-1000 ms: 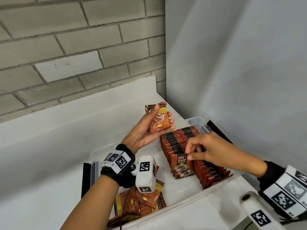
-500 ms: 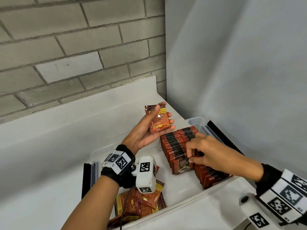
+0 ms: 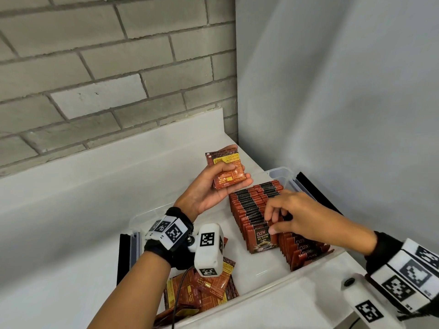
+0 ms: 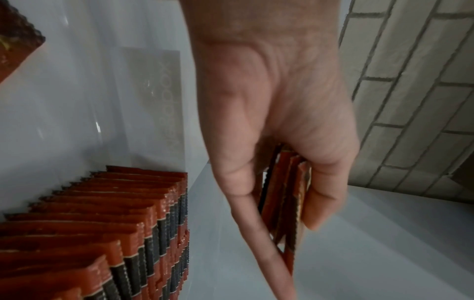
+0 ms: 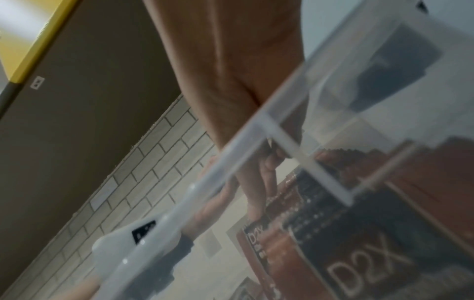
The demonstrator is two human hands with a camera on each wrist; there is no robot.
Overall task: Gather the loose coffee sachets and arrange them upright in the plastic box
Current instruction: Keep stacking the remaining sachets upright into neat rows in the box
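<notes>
Since a second ago, her right hand point(image 3: 297, 219) has slid from the front sachet point(image 3: 262, 238) up onto the tops of the standing row point(image 3: 255, 203), and that front sachet now stands straighter against the pack.

From the head view, the right fingers curl down onto the row in the plastic box point(image 3: 282, 173), pressing and steadying it; whether they pinch one sachet I cannot tell. The left hand point(image 3: 209, 186) holds a small stack of sachets point(image 3: 226, 169) above the box, thumb across the face. More loose sachets point(image 3: 204, 286) lie flat at the near end of the box.

The left wrist view shows that stack point(image 4: 284, 192) clamped edge-on between thumb and fingers, loosely fanned; a slack grip could let one slip out.

The right wrist view is blurred and looks through the box wall point(image 5: 256, 162). If the right hand lifts too soon, the front sachet will likely tip forward and the row may lean after it.
</notes>
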